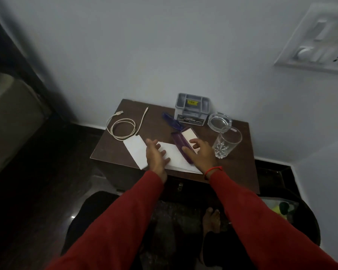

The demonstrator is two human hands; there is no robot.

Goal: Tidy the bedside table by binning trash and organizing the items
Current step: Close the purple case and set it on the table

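Two hands reach over the table: the left hand hovers, fingers spread, above the white papers, while the right hand, fingers loosely open, rests by the open purple case, seemingly to close it. Cable, organizer, ashtray and glass wait behind.

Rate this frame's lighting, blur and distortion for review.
Head view: dim and bluish, floor nearly black; wide-angle bending tilts the switch plate; edges soft, left hand and right hand slightly blurred; cable and glass still legible.
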